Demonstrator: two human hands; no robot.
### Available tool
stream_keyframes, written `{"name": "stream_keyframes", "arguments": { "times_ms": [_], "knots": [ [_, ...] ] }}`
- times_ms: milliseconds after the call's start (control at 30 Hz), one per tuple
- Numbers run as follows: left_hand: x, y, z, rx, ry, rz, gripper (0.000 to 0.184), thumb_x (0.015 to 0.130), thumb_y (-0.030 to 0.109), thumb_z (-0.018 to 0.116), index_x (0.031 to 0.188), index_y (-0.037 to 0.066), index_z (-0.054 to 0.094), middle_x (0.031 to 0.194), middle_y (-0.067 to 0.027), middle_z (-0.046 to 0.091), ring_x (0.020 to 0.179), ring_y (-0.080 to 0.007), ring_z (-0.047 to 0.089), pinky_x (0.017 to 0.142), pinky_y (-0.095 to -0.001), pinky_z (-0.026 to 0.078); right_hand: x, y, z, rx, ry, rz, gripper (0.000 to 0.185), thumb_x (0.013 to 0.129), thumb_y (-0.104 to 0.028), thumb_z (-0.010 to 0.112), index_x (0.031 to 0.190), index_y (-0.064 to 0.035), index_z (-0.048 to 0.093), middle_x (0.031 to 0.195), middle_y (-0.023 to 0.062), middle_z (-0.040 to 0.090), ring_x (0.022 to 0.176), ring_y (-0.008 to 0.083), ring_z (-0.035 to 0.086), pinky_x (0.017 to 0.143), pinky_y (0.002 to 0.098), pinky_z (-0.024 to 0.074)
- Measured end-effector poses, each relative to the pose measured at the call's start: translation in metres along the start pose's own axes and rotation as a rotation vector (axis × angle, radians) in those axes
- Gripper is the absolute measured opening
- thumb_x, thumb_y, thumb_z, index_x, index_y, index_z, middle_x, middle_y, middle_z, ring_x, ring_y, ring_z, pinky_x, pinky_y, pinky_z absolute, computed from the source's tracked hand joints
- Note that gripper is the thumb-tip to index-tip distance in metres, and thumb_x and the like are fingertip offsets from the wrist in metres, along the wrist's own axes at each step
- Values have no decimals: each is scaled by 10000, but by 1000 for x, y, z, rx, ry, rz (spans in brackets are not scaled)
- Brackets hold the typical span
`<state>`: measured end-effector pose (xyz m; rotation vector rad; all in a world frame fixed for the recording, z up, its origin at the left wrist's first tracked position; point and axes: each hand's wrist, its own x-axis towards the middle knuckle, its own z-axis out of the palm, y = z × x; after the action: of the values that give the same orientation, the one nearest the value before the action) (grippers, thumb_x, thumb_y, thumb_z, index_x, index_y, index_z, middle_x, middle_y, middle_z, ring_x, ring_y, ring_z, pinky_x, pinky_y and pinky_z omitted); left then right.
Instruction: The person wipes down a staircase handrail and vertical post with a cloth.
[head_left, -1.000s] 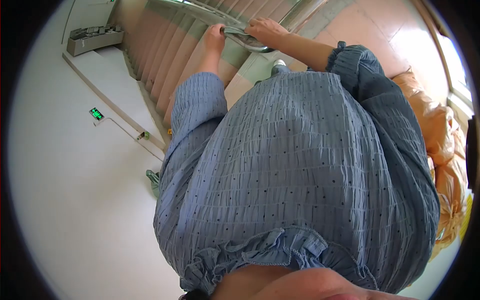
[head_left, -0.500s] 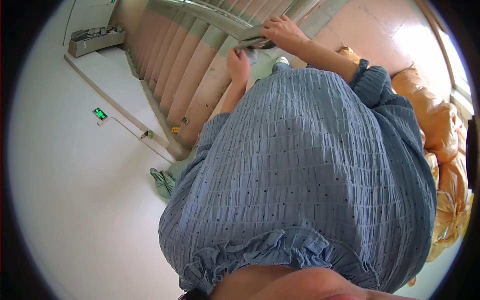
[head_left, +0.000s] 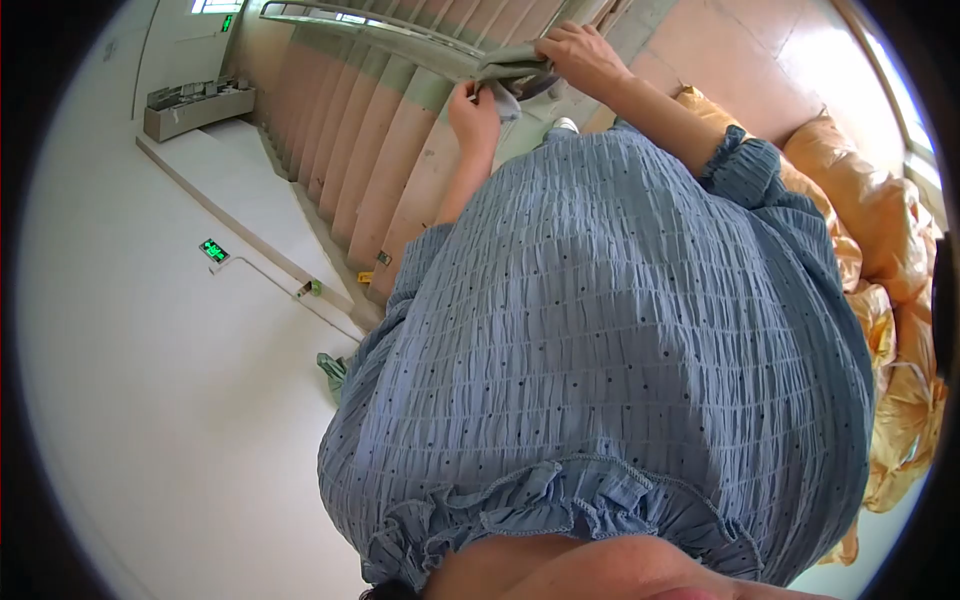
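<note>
A greyish-green cloth [head_left: 512, 64] is stretched between my two hands, bunched near the bend of a metal handrail [head_left: 420, 44]. My left hand [head_left: 474, 112] pinches its lower end from the left, fingers closed. The right hand [head_left: 583, 57] grips the upper right part of the cloth, knuckles up. A lighter flap of the cloth hangs beside my left fingertips. The cloth appears to lie against the rail, but whether it wraps fully around it I cannot tell.
Stairs [head_left: 350, 130] descend beyond the handrail. Several orange sacks [head_left: 850, 190] are piled on my right. Against the left wall are a green exit sign [head_left: 214, 250], a grey box [head_left: 200, 108] of items and a green bag [head_left: 331, 375]. My shoe [head_left: 566, 125] shows below.
The view has shifted slightly. My right hand has moved a little right, and more of the cloth now shows between the hands. Both hands keep their hold.
</note>
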<state>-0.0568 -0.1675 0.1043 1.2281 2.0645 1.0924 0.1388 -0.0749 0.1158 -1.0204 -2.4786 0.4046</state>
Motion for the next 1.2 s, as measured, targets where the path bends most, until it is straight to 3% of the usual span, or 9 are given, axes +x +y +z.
{"name": "stream_keyframes", "arguments": {
  "times_ms": [233,333,400,500,633,800,867,1133,1200],
  "knots": [
    [21,23,20,56,-114,105,207,854,143,594,900,-57,618,836,-219,651,789,-350,647,714,-404,491,-16,15,-7,66,142,119,269,760,-19,561,1008,-120,590,969,74,630,989,270,600,851,400,454],
    [37,30,24,229,-90,380,162,829,116,604,922,-15,625,838,-191,650,806,-368,630,748,-423,488,-24,16,1,110,179,237,279,771,-6,540,1028,-104,581,981,110,637,978,308,606,835,421,468],
    [46,30,20,365,-50,781,161,800,77,592,949,30,627,842,-161,652,820,-374,615,770,-444,483,-31,14,27,272,89,388,280,770,-20,538,1042,-79,573,976,133,649,965,347,609,823,435,477],
    [51,7,9,545,-240,868,191,789,52,560,971,61,616,885,-147,670,850,-354,627,786,-446,486,-45,-8,39,359,-73,528,228,780,-34,515,999,-51,576,961,169,656,952,377,621,808,472,480],
    [57,20,7,548,-426,543,187,815,59,512,982,64,596,930,-178,671,869,-377,628,765,-471,493,-49,-4,78,585,-170,592,239,751,-89,547,966,-48,643,988,178,669,959,359,625,832,433,492],
    [67,59,28,526,-491,701,169,834,80,509,980,55,591,919,-178,665,872,-381,623,766,-473,491,-42,-7,102,782,-103,827,325,785,-96,560,1083,-65,687,944,160,693,944,313,659,831,393,528],
    [66,68,34,485,-464,882,169,838,89,511,980,55,596,932,-160,663,905,-366,617,795,-460,486,-34,-15,98,1356,-111,1218,334,831,-72,546,1139,-75,675,908,104,692,917,251,665,766,374,561],
    [65,61,33,438,-409,653,169,851,90,504,989,31,581,879,-198,659,831,-404,622,755,-487,481,-29,0,107,1631,249,1306,308,839,-48,563,1125,-71,674,804,29,654,680,118,610,584,260,495],
    [78,67,47,426,-408,655,171,853,92,502,996,34,576,878,-199,658,837,-406,621,753,-490,477,-27,19,104,1583,266,1260,299,867,-58,569,1155,-57,646,895,39,651,745,136,622,639,275,509]
  ]
}}
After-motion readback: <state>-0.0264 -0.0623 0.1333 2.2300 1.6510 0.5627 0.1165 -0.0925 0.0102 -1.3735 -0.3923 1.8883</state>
